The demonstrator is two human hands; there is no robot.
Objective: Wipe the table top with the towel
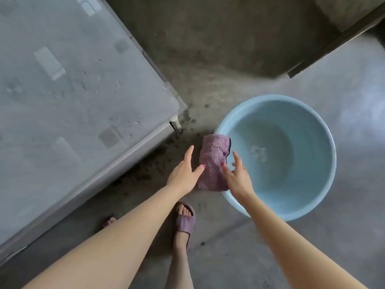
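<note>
A folded purple towel (212,161) lies draped over the left rim of a light blue basin (308,207) on the floor. My left hand (184,174) is just left of the towel, fingers straight, its thumb tip touching the towel's edge. My right hand (237,176) is at the towel's right side over the basin's inner wall, fingers spread and relaxed, its thumb resting on the cloth. Neither hand grips the towel. The grey table top (73,90) fills the left of the view, with water drops on it.
The basin holds a little water. The concrete floor (229,59) has dark wet spots near the table's corner leg (176,123). My foot in a purple slipper (185,223) stands below the towel. A low ledge (333,49) crosses the upper right.
</note>
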